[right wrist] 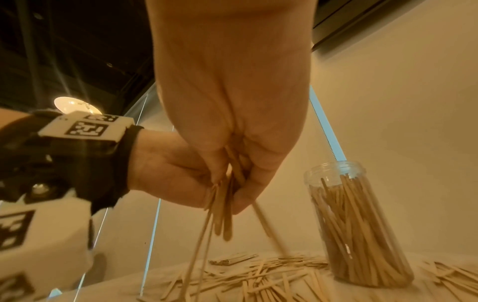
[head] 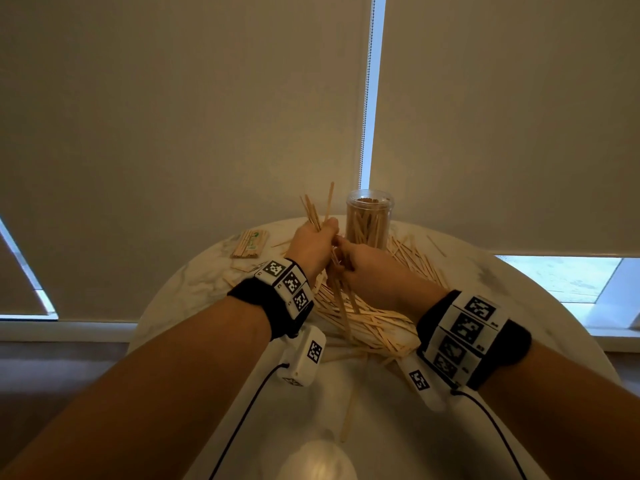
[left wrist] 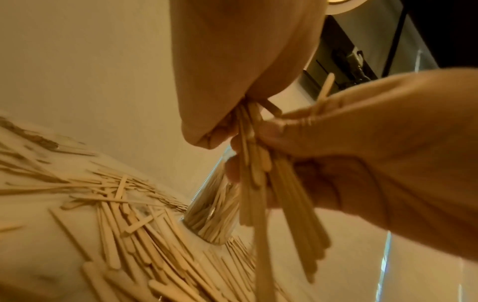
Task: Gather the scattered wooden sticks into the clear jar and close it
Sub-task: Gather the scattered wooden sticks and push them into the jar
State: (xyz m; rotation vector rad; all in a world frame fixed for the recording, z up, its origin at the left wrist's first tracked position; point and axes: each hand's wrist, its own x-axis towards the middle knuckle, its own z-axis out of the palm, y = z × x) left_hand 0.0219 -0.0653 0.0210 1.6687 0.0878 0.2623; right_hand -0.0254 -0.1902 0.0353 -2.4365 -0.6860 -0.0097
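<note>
The clear jar (head: 369, 218) stands lidless at the table's far side and holds many wooden sticks upright; it also shows in the wrist views (left wrist: 214, 214) (right wrist: 357, 224). Just left of it, both hands hold one bundle of sticks (head: 341, 306) above the table. My left hand (head: 317, 242) grips the bundle's upper part, and stick ends fan out above its fingers. My right hand (head: 360, 259) grips the same bundle (right wrist: 222, 204) right beside it, with the lower ends hanging down. Loose sticks (head: 363, 323) lie in a heap under and around the hands. No lid is in view.
The round white marble table (head: 519, 306) stands against roller blinds and a window. A wrapped pack of sticks (head: 250, 243) lies at the far left. More loose sticks (head: 415, 258) spread right of the jar, and single sticks (head: 348, 420) lie nearer me.
</note>
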